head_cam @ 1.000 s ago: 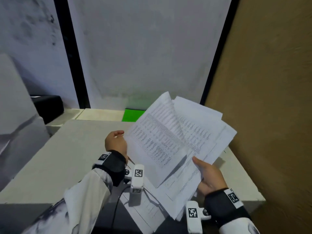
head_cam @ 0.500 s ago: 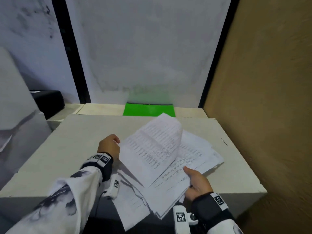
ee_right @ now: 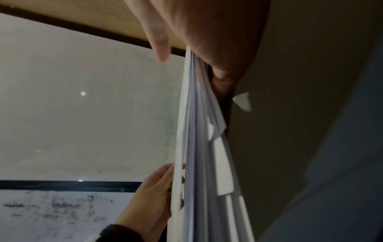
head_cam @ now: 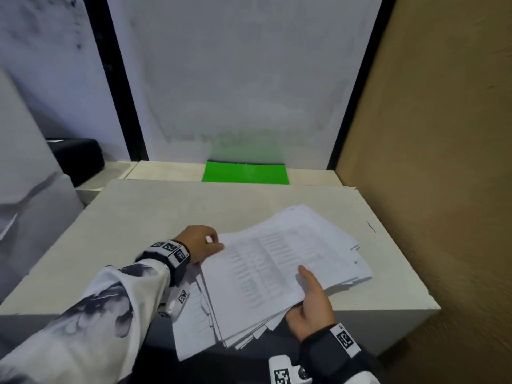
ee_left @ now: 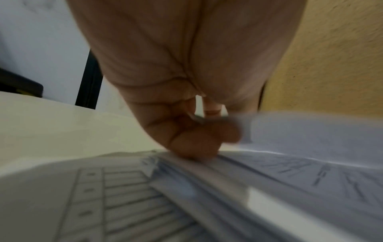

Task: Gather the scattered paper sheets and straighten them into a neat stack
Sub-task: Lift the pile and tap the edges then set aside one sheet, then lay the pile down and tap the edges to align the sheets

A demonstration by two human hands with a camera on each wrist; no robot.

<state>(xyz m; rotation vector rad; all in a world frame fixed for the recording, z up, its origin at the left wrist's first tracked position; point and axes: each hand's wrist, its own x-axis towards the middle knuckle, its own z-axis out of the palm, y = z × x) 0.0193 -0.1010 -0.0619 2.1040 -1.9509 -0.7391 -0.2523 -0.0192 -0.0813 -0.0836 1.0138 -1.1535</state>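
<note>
White printed paper sheets (head_cam: 282, 261), thin and flat with rows of blurred text, lie fanned in one loose bundle between the two hands; how many sheets there are cannot be counted, since the edges overlap unevenly. At the bundle's left edge, the left hand (head_cam: 198, 243) pinches the top sheets with curled fingers. Nearer the person, the right hand (head_cam: 311, 309) grips the bundle's near corner, thumb on top and fingers underneath. Most of the bundle rests on a pale, matte table (head_cam: 144, 217), its near edge hanging over in front of the right hand. Beyond both hands lies one glossy green rectangle (head_cam: 245, 173). Left of the left hand sits one black box (head_cam: 77, 159).
</note>
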